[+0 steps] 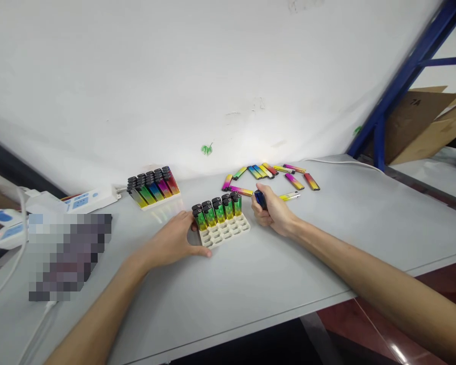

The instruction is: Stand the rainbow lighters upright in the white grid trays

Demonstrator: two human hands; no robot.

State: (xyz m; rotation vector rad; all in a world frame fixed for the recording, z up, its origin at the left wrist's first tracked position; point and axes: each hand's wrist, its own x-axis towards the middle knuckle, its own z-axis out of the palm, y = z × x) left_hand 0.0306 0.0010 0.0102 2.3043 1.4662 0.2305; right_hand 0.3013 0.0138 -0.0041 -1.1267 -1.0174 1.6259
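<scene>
A pale tray stands on the grey table with green-yellow lighters upright in its back rows; its front slots are bare. My left hand lies at the tray's left side, thumb stretched along the front corner, fingers apart and partly hidden behind the tray. To the right of the tray, my right hand is closed around a dark blue lighter. Loose coloured lighters lie flat behind and beyond my right hand.
A second holder full of lighters in several colours stands at the back left by the wall. Farther left are a white power strip, cables and a blurred dark object. Cardboard boxes and a blue frame are at the right.
</scene>
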